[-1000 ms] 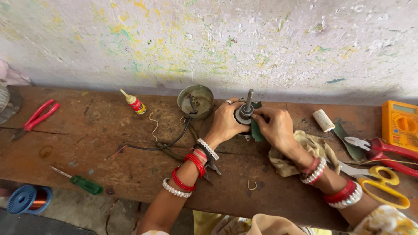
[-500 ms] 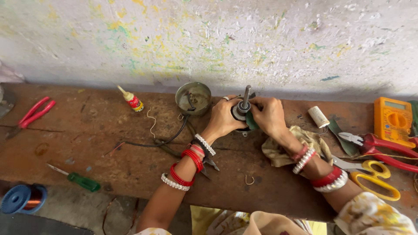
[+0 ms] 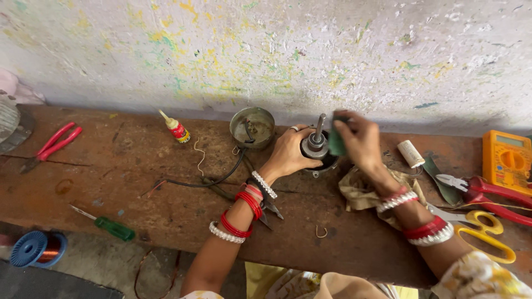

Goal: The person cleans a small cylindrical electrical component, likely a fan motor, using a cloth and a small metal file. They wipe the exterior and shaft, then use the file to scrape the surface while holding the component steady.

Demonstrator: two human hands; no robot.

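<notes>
Two hands work on a small motor at the back of the bench

The left hand (image 3: 288, 152) grips the motor (image 3: 317, 148) at its 9 o'clock side to steady it; the right hand (image 3: 357, 138) pinches a green pad (image 3: 336, 141) against its 3 o'clock side; a metal bowl (image 3: 252, 126) sits at 10 o'clock

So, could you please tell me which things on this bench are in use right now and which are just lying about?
In use:
- left hand steadying the round metal motor part with upright shaft
- right hand pressing a small green pad against it

Lying about:
- red-handled pliers
- green-handled screwdriver
- yellow-handled scissors
- orange multimeter
- small glue bottle
</notes>
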